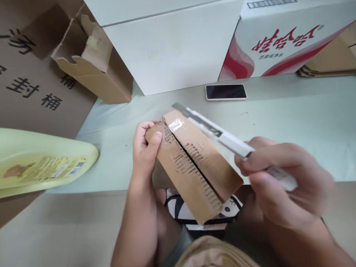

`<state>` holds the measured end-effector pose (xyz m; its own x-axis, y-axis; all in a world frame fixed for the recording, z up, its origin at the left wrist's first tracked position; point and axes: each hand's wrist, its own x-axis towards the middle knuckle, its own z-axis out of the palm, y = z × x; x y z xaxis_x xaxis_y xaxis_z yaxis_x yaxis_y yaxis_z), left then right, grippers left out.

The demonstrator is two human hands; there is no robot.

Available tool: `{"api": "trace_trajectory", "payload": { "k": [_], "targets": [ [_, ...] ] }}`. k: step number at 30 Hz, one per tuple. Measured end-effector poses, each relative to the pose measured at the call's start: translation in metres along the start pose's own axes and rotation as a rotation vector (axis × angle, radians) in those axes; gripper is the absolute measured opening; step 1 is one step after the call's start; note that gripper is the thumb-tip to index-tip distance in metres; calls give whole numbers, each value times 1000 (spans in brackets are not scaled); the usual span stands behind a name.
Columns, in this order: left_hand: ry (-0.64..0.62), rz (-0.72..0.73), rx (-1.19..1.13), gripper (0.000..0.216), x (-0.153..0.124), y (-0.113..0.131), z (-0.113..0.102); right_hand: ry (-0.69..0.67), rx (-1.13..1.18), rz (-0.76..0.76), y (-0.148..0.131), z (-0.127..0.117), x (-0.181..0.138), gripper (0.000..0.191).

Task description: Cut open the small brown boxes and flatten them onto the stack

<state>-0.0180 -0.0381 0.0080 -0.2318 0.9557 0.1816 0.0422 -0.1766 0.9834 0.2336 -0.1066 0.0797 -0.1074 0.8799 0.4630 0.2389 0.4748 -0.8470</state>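
A brown cardboard box (172,159) is tilted over the near edge of the table, with a seam running along its top. Torn, ridged patches line the seam, and a shiny piece of clear tape lies near the far end. My left hand (147,144) grips the box's far left corner, thumb on top. Closed around a white utility knife (230,142) is my right hand (286,178), to the right of the box. The knife's blade is extended and points up and left, above the far end of the box; whether it touches is unclear.
A phone (226,92) lies on the pale green table cover (278,122). Behind stand white cartons (172,55), one with red print (278,44). An open cardboard box (94,66) stands back left, a yellow-green bottle (47,163) at left, flattened cardboard (330,55) at right.
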Motion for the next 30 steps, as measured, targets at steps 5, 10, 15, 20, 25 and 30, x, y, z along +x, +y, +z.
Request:
{"api": "trace_trajectory", "payload": {
  "k": [5,10,15,20,25,30],
  "targets": [
    [-37,-35,-1,51,-3,3,8,-147,-138,-69,-6,9,13,29],
    [-16,-68,-9,52,-5,4,9,-165,-273,-128,0,10,14,27],
    [19,-107,-91,49,-5,8,13,-145,-289,-82,0,13,13,25],
    [8,-110,-130,43,-4,9,14,-140,-299,-3,0,14,14,19],
    [24,-111,-139,40,-4,8,14,-144,-264,43,0,14,15,18],
    [16,-113,-156,40,-4,8,14,-156,-241,58,-1,13,15,17]
  ]
}}
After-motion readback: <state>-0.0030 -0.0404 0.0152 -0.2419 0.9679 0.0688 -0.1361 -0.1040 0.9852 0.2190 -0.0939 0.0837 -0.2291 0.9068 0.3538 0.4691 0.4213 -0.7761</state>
